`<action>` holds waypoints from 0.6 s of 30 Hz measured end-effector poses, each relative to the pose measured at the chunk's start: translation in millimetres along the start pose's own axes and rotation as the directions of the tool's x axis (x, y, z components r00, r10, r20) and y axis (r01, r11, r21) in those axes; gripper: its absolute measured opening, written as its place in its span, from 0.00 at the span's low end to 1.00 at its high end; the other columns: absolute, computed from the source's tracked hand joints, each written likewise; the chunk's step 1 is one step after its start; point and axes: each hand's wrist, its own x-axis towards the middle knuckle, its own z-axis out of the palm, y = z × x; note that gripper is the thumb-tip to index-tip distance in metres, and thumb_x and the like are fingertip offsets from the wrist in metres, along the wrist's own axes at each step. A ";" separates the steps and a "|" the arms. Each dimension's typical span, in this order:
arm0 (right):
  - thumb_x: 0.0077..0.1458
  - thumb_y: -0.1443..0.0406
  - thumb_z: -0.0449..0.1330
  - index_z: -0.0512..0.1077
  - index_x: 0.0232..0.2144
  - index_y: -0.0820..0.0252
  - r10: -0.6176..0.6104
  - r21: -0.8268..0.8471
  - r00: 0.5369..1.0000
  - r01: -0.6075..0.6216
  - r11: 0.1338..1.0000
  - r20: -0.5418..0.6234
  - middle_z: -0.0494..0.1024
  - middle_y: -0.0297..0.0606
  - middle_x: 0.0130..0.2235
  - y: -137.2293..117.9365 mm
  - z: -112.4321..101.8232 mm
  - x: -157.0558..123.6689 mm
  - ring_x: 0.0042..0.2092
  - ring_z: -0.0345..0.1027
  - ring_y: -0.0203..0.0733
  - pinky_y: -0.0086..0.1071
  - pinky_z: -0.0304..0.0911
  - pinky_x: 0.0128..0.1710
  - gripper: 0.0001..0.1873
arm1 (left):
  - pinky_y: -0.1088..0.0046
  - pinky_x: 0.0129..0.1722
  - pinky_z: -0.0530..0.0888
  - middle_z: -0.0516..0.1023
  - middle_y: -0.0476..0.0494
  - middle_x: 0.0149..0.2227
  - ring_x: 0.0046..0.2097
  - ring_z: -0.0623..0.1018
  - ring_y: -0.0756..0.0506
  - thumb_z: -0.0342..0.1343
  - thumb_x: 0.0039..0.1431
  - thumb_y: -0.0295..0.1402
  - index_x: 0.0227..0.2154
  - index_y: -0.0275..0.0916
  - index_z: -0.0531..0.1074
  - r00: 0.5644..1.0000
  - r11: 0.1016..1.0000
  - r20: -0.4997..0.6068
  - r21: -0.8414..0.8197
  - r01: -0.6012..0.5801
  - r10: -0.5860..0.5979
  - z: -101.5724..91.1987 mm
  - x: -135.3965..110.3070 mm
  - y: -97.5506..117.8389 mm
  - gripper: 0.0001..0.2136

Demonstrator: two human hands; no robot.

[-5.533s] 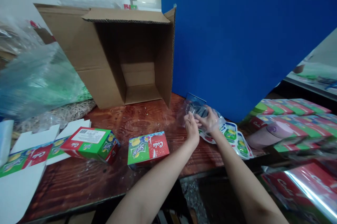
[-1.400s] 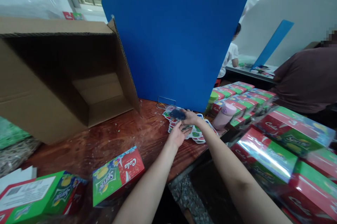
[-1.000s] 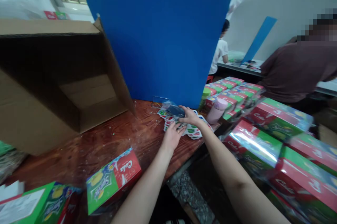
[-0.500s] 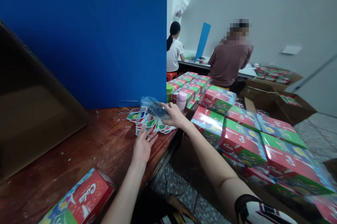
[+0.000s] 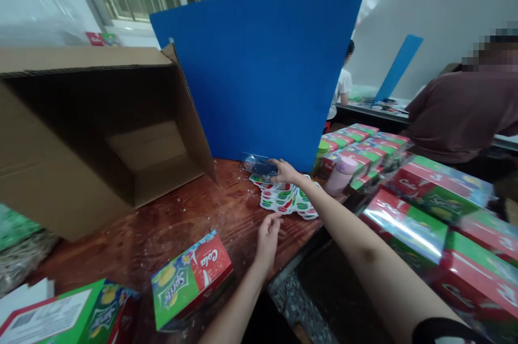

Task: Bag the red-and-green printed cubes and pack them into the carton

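Note:
My right hand [image 5: 286, 171] reaches to the far part of the wooden table and grips the near end of a dark flat phone [image 5: 265, 167]. Clear plastic [image 5: 250, 162] lies around the phone's far end. Under and beside this hand is a spread pile of red, green and white printed stickers [image 5: 281, 198]. My left hand [image 5: 267, 235] hovers near the pile's front edge, fingers loosely bent and apart, holding nothing. Nearer to me on the table lies a Cola and Sprite printed box [image 5: 192, 279].
An open cardboard carton [image 5: 162, 155] lies on its side at left, by a blue partition [image 5: 267, 74]. Another printed box [image 5: 68, 314] sits front left. A pink bottle [image 5: 341, 176] and stacked wrapped boxes [image 5: 408, 225] stand right. Two people sit beyond.
The view has swung left, bringing the carton and window into sight. My left hand has drawn back from the stickers, its fingers more bent. My right hand still grips the phone.

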 end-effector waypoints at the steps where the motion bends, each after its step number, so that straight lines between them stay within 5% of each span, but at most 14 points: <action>1: 0.43 0.62 0.67 0.59 0.62 0.66 -0.013 0.012 1.000 0.012 1.000 0.016 0.75 0.40 0.32 2.6 4.1 8.4 0.49 0.63 0.55 0.35 0.59 0.44 0.44 | 0.75 0.29 0.70 0.77 0.42 0.39 0.29 0.75 0.50 0.58 0.57 0.40 0.42 0.39 0.75 1.000 1.000 0.004 0.027 -0.004 0.004 -1.9 -0.9 -5.1 0.13; 9: 0.42 0.61 0.67 0.61 0.61 0.64 -0.051 0.110 0.998 0.047 0.993 0.031 0.75 0.40 0.36 10.2 31.6 38.9 0.52 0.63 0.55 0.37 0.58 0.48 0.43 | 0.71 0.33 0.71 0.77 0.44 0.36 0.31 0.76 0.47 0.57 0.57 0.37 0.40 0.40 0.75 0.997 0.995 0.038 0.073 -0.063 0.060 -15.4 -6.7 -26.7 0.10; 18: 0.44 0.59 0.67 0.59 0.63 0.60 -0.086 0.220 0.996 0.081 0.972 0.013 0.72 0.47 0.51 -23.7 58.3 84.0 0.55 0.62 0.55 0.38 0.59 0.49 0.44 | 0.69 0.39 0.70 0.73 0.44 0.36 0.36 0.75 0.45 0.51 0.61 0.33 0.37 0.40 0.76 0.979 0.950 0.134 0.252 -0.184 0.154 -18.9 -10.0 -34.7 0.09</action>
